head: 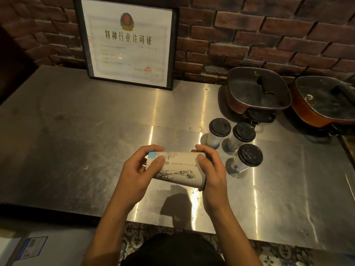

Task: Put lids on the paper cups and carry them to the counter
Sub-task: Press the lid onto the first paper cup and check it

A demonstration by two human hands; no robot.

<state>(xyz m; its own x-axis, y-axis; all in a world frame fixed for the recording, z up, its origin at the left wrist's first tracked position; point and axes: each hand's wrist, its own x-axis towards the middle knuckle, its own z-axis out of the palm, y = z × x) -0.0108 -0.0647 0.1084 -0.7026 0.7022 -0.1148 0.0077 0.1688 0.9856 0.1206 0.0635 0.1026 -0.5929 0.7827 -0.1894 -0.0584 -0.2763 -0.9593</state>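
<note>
Both hands hold one paper cup [177,169] on its side at centre frame, above the steel table [76,131]. The left hand [134,175] wraps its narrow base, thumb on the printed wall. The right hand [209,169] cups the wide mouth end, where a dark rim suggests a lid under the palm, though the hand hides most of it.

To seat the lid well, the right palm should probably press evenly around the rim while the left braces the base, without crushing the thin wall.

The cup is white with black line drawings and a blue patch near its base. Three lidded cups [244,133] stand upright at right of centre, near two pans [257,91].
</note>
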